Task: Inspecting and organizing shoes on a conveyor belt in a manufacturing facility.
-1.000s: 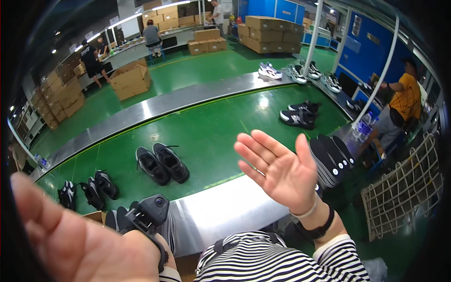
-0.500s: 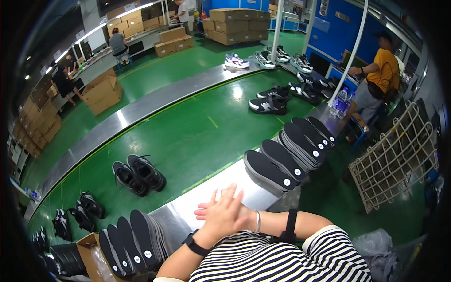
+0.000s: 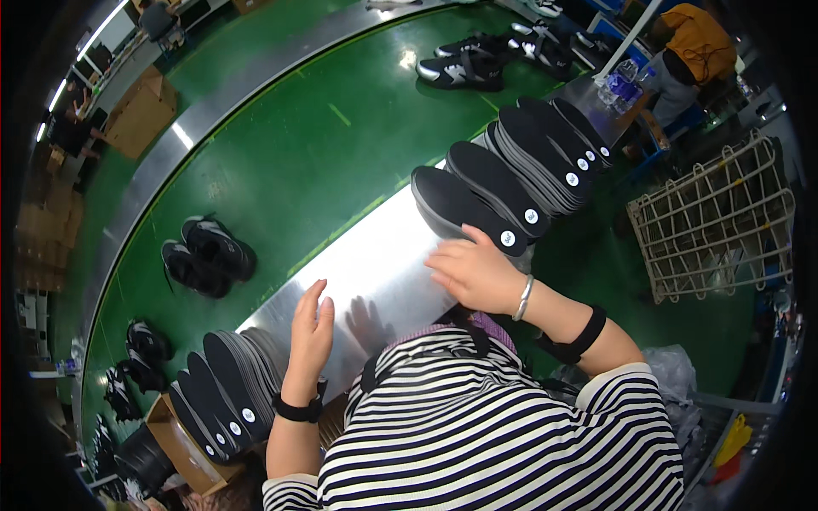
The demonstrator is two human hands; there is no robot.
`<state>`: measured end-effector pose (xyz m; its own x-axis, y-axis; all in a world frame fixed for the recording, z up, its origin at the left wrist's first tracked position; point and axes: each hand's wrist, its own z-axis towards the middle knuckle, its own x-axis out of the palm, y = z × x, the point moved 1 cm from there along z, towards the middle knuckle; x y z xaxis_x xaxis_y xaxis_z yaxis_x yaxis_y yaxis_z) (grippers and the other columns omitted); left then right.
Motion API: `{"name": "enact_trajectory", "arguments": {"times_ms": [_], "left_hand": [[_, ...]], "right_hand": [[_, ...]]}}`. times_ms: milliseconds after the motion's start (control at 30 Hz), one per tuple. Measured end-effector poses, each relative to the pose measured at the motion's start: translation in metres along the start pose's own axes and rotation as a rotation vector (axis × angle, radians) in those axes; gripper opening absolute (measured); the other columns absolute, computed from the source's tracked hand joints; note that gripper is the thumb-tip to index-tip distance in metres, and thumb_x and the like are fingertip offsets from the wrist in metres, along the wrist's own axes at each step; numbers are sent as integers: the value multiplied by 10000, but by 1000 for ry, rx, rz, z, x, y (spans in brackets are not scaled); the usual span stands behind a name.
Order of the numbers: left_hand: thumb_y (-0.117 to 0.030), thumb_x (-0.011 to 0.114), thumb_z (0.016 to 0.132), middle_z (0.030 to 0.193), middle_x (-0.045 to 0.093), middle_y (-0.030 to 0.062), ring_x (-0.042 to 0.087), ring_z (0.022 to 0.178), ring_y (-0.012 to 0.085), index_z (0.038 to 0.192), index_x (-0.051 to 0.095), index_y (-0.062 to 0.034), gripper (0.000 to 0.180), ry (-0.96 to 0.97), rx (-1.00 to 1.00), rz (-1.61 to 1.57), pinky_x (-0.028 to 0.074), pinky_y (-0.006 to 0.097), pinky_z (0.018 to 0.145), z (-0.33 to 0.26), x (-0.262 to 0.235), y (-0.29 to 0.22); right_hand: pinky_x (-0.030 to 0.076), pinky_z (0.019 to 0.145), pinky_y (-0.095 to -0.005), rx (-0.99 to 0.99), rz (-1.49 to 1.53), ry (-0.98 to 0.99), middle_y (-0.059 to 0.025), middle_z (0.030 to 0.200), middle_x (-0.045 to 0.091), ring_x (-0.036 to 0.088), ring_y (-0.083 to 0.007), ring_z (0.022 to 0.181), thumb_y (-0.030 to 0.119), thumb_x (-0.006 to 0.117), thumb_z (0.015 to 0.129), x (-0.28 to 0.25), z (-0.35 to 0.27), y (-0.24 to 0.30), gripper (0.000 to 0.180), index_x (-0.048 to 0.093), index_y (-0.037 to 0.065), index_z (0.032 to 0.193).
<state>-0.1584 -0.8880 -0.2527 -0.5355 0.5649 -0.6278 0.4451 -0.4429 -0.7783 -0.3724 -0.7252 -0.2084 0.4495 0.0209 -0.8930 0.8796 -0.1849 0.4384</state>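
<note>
My left hand [image 3: 312, 334] is held over the shiny metal bench top [image 3: 362, 243], thumb and fingers apart, with nothing in it. To its left stand stacks of black-and-grey shoe insoles [image 3: 223, 366], each heel marked with a round white sticker. My right hand [image 3: 479, 274] is empty too, fingers stretched out toward the left. Its forefinger overlaps the lower edge of the nearest of the right-hand insole stacks [image 3: 458, 204]; I cannot tell whether it touches. A dark reflection of the left hand shows on the metal.
Beyond the bench a green conveyor belt [image 3: 315, 162] carries dark shoes, including a black pair [image 3: 209, 255]. An open carton [image 3: 183, 456] sits at the lower left. Plastic bottles [image 3: 626, 85] stand at the bench's far right, near a person in orange [image 3: 700, 43]. A wire rack [image 3: 711, 221] is on the right.
My hands were pressed together over the bench; now they are apart, the left one moved left and the right one moved right toward the insoles. The view has tilted down.
</note>
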Motion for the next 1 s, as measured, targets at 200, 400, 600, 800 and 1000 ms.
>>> {"name": "enact_trajectory", "arguments": {"times_ms": [200,400,600,800,1000], "left_hand": [[-129,422,880,1122,530,93,472,1058,165,1142,492,-4,298,464,-236,-593,358,289,902,-24,38,-6],[-78,418,866,1070,547,119,507,996,214,1106,511,2,269,741,-288,-441,373,289,888,-40,58,-23],[-170,333,917,1247,418,115,375,1161,193,1278,329,-22,390,838,-528,-617,253,271,985,-40,63,-46],[-220,456,886,1156,501,78,451,1055,142,1217,409,-3,399,835,-818,-876,347,251,906,-19,59,-43],[-224,490,846,1028,561,152,538,934,233,1134,448,21,380,142,-576,-363,411,337,839,27,71,7]], "right_hand": [[452,676,-249,250,1122,-10,-90,843,607,565,-134,729,169,434,874,42,-38,-53,267,577,-17,1002],[373,863,-340,44,458,205,-97,1110,502,492,-226,975,216,428,872,94,-91,-71,302,499,49,1113],[32,1054,-338,438,1072,471,-168,1411,0,-35,-259,1310,497,204,889,112,-122,-87,692,26,6,1344],[119,1044,-297,448,1019,845,-141,1412,85,113,-207,1300,518,205,883,58,-136,-108,700,53,18,1348],[397,852,-270,4,1093,536,-78,980,593,524,-140,929,284,431,897,-83,-89,-161,342,556,-4,1034]]}}
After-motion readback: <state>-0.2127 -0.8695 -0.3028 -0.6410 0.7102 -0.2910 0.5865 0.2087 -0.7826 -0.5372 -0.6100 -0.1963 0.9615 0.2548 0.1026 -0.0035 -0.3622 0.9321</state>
